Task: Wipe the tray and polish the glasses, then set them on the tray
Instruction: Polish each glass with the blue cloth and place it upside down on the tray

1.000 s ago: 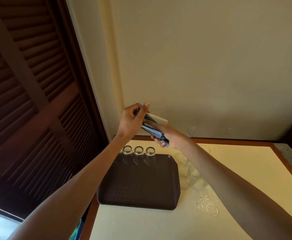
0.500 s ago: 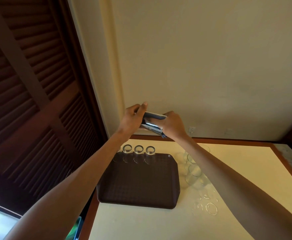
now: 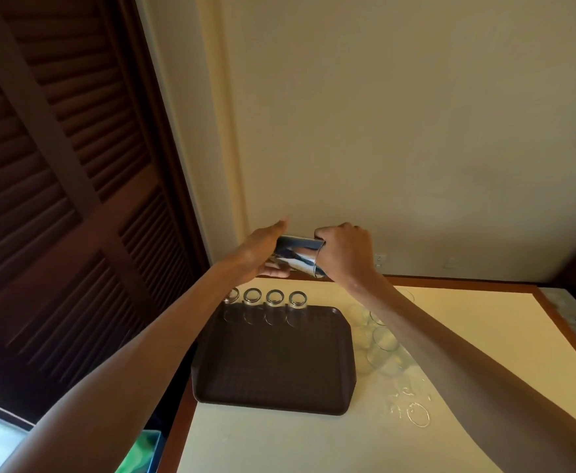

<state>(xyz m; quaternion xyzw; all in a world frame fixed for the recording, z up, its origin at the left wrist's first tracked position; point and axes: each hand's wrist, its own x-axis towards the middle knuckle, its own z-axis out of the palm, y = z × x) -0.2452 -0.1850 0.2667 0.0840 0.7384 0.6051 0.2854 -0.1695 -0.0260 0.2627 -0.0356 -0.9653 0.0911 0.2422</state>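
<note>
A clear glass (image 3: 298, 255) is held on its side in the air above the far end of the brown tray (image 3: 272, 367). My left hand (image 3: 261, 252) holds its base end, thumb stretched out on top. My right hand (image 3: 346, 254) is curled at the glass's mouth and grips a blue cloth (image 3: 317, 272), most of which is pushed inside the glass. Several glasses (image 3: 275, 298) stand upside down in a row along the tray's far edge. More clear glasses (image 3: 382, 346) are clustered on the table just right of the tray, partly behind my right forearm.
The cream table (image 3: 313, 445) has a wooden rim and meets the wall at the back. Wet ring marks (image 3: 418, 414) lie on it right of the tray. A dark louvred door (image 3: 57, 199) fills the left. A green box (image 3: 143, 452) sits below the table's left edge.
My right hand has risen from under the glass to its mouth, and the cloth has gone further inside. The glass has turned to lie level between both hands.
</note>
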